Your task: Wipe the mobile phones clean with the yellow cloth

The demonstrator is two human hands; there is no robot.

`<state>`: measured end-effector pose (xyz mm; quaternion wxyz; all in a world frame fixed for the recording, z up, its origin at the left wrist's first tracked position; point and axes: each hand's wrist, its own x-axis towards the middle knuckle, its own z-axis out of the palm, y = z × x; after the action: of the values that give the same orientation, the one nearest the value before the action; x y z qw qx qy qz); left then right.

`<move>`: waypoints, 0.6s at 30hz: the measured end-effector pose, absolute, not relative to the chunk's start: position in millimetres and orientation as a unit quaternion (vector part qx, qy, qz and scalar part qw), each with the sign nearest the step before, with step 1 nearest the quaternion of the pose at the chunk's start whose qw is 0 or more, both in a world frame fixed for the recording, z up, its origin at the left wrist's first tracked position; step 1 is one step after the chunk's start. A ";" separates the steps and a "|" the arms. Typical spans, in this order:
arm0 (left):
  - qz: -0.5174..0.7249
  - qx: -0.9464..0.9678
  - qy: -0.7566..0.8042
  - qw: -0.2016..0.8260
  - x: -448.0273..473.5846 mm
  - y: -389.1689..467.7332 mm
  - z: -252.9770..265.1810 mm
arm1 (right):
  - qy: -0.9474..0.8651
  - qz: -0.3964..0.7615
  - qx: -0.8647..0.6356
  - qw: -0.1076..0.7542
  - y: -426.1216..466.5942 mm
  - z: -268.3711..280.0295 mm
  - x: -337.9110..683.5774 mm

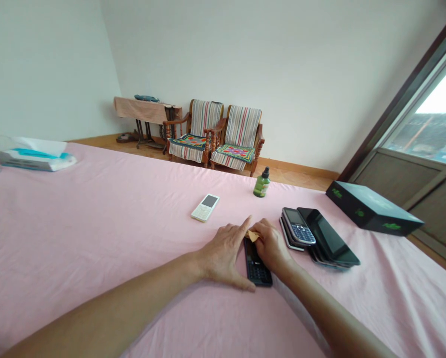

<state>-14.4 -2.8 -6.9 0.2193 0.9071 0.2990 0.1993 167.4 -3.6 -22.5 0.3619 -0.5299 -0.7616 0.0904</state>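
A black keypad phone [259, 272] lies face up on the pink-covered surface, partly hidden by both hands. My left hand [224, 251] rests along its left side, thumb stretched to the phone's lower corner and index finger pointing up past the top end. Those fingers are spread. Over the upper part of the phone, my right hand [270, 246] is closed round a small yellow cloth [252, 235], pressed on or close above the screen. Beyond my left hand lies a white keypad phone [205, 208].
To the right are stacked keypad phones [299, 227] and a stack of black touchscreen phones [330, 238]. A green spray bottle [261, 184] stands near the far edge. A black box [374, 209] sits far right, a tissue pack [38, 158] far left. Two chairs [233, 136] stand beyond.
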 end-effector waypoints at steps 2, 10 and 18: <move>0.200 0.908 0.296 0.217 -14.8 -2.4 -7.4 | -0.761 0.082 -0.531 0.364 0.7 -24.2 170.6; 0.198 0.906 0.298 0.227 -16.1 -1.5 -8.7 | -0.770 0.104 -0.517 0.361 -26.9 -17.7 182.4; 0.191 0.909 0.296 0.222 -15.6 -1.5 -6.2 | -0.785 0.157 -0.486 0.351 -78.9 -14.2 174.6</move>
<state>-15.6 -1.5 -6.2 0.2216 0.9095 0.2957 0.1906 174.6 -78.9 -14.2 0.3512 -0.4860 -0.7848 0.1568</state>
